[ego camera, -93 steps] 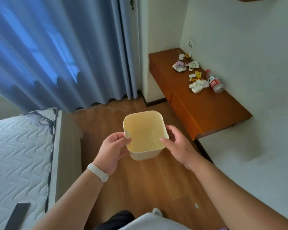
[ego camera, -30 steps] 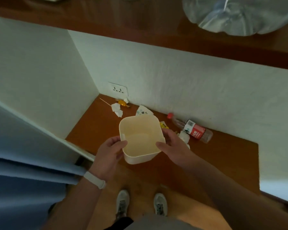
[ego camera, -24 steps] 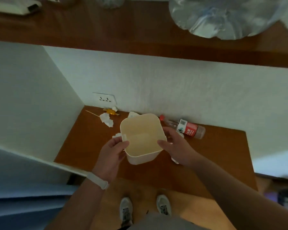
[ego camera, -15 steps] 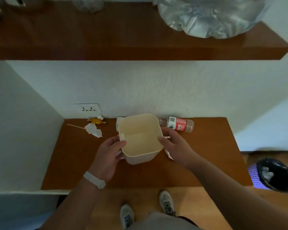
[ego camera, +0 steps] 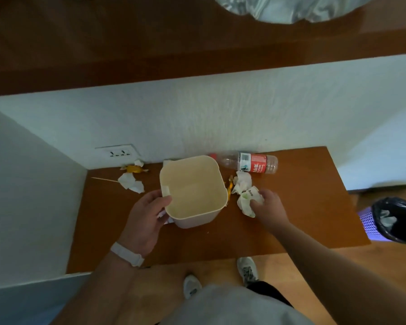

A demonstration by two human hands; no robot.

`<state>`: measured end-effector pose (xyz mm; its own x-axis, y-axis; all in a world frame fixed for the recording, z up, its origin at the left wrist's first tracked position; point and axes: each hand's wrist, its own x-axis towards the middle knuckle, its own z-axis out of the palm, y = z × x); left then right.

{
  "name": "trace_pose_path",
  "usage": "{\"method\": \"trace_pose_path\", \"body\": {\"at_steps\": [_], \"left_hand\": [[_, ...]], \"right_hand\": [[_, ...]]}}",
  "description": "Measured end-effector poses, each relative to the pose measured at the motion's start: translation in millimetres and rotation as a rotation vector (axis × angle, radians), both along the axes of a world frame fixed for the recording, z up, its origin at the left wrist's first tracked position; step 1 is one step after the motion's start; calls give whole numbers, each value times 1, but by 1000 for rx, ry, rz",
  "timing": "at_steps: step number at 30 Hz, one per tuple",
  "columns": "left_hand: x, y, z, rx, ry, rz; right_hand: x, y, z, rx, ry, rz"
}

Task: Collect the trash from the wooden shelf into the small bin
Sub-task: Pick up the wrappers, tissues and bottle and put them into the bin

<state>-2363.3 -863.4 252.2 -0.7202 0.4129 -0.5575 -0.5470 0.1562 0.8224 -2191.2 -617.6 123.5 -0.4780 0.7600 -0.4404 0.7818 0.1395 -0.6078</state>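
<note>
Head view: small cream square plastic bin [ego camera: 192, 191] gripped by curled left hand [ego camera: 148, 216] fingers [ego camera: 165, 199], held low over wooden shelf [ego camera: 302, 195] for a short drop; right hand [ego camera: 271, 206] fingers [ego camera: 256, 203] closed on crumpled white paper wad [ego camera: 245, 200] just beside it.

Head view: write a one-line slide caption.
Left hand holds the small bin over the wooden shelf while the right hand grasps a crumpled paper wrapper.
</note>
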Motion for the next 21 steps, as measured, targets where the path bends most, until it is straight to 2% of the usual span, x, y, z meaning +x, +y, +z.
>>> {"method": "trace_pose_path", "body": {"at_steps": [4,9,14,18,21], "left_hand": [[1,3,1,-9,-2,34],[4,5,0,-19,-1,72],[6,7,-3,-22,7,101],[10,9,-1,-17,10,98],[14,11,1,-13,6,96]], "right_hand": [[-5,5,-19,51,-60,15],[-11,13,-32,80,-171,134],[-5,13,-35,126,-174,242],[4,14,-37,173,-265,372],[5,14,-35,150,-261,384]]}}
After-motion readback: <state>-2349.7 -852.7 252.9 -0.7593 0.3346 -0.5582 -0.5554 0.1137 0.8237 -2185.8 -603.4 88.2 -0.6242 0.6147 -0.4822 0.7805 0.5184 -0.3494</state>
